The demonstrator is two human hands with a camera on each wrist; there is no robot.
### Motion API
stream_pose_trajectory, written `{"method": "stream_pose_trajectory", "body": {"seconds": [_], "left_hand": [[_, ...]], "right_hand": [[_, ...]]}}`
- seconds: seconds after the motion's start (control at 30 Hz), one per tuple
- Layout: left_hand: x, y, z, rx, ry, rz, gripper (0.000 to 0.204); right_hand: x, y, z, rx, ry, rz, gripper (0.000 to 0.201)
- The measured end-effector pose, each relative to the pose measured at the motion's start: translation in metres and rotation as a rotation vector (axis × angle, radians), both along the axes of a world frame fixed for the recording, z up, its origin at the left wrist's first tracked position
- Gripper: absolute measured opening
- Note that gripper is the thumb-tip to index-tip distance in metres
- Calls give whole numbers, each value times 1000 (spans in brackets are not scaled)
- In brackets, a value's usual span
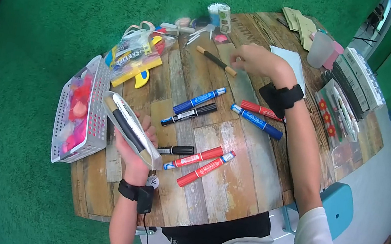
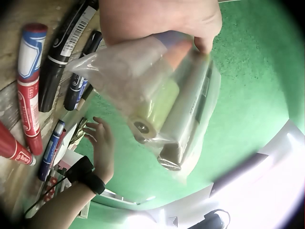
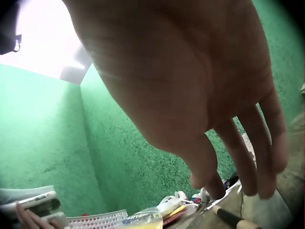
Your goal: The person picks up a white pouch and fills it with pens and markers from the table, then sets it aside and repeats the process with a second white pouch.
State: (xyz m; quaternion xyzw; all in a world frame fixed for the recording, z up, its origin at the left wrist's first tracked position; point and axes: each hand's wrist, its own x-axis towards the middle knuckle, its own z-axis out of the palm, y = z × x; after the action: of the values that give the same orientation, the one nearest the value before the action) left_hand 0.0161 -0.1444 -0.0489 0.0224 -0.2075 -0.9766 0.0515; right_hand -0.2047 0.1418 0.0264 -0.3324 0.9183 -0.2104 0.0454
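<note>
My left hand (image 1: 131, 157) holds a clear plastic pouch (image 1: 155, 159), tilted above the left side of the table. Through its film, a black cylinder with tan ends (image 1: 128, 128) shows beside a white one; the left wrist view also shows a yellow-green cylinder (image 2: 162, 102) inside. My right hand (image 1: 264, 61) hovers over the far part of the table, its fingers (image 3: 255, 162) hanging loosely apart with nothing in them. Just left of its fingertips lies a black stick with tan ends (image 1: 216, 61). Several markers are spread between the hands, among them a blue one (image 1: 199, 100) and a black one (image 1: 189, 114).
A white perforated basket (image 1: 99, 133) with pink and red items stands at the left edge. Behind it lie a yellow-edged plastic bag (image 1: 138, 66) and cotton swabs (image 1: 196, 35). Red markers (image 1: 206, 169) lie near the front. At right are a frosted cup (image 1: 319, 49) and upright boxes (image 1: 359, 77).
</note>
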Motion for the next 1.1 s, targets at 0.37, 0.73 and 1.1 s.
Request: {"method": "stream_pose_trajectory", "body": {"seconds": [0.37, 0.73, 1.1], "left_hand": [[-9, -6, -19, -2, 56, 60, 58], [-6, -1, -18, 13, 2, 39, 57], [-5, 16, 1, 3, -144, 167, 45]], "right_hand": [[58, 27, 18, 224, 35, 108, 26], [132, 51, -7, 499, -47, 88, 29], [173, -62, 121, -120, -209, 193, 34]]}}
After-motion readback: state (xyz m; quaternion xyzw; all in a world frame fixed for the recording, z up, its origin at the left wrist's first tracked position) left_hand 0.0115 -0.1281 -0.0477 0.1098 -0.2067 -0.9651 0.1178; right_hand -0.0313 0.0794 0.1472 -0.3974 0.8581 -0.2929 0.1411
